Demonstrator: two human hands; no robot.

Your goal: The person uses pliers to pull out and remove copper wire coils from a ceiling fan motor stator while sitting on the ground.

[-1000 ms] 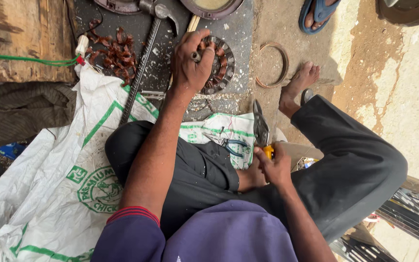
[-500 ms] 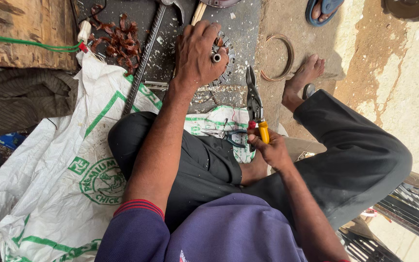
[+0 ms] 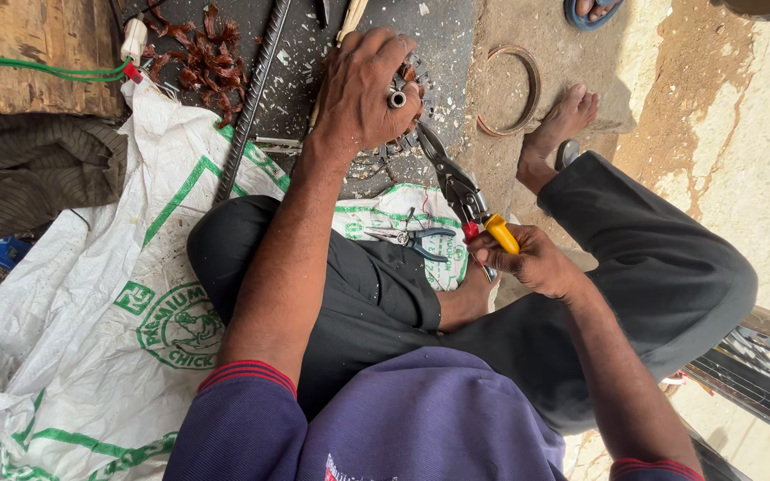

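Snips with yellow-and-red handles sit in the right hand, fist wrapped tight round the grips, blades pointing up and to the left across the picture. Long axis of the tool runs diagonally from that hand toward the left hand, tip ending just beside the lower edge of its fingers. Blades look nearly together; cannot tell if anything is between them.

Left hand is curled palm-down over a round metal part, fingers clamped on it, a small silvery socket showing between them. Part rests on the dark slab, among pale chips and scraps. So the metal part lies up and left of the right hand, at the far end of the snips, and the left hand is on it while the right hand is well apart from it, linked only by the tool.

Around: a ribbed steel bar lies along the slab left of the left forearm, a heap of rusty brown scrap near the slab's top left. A second pair of pliers lies on the printed white sack over the lap, between both forearms. A rusty ring lies on the dirt right of the slab, near the bare foot.
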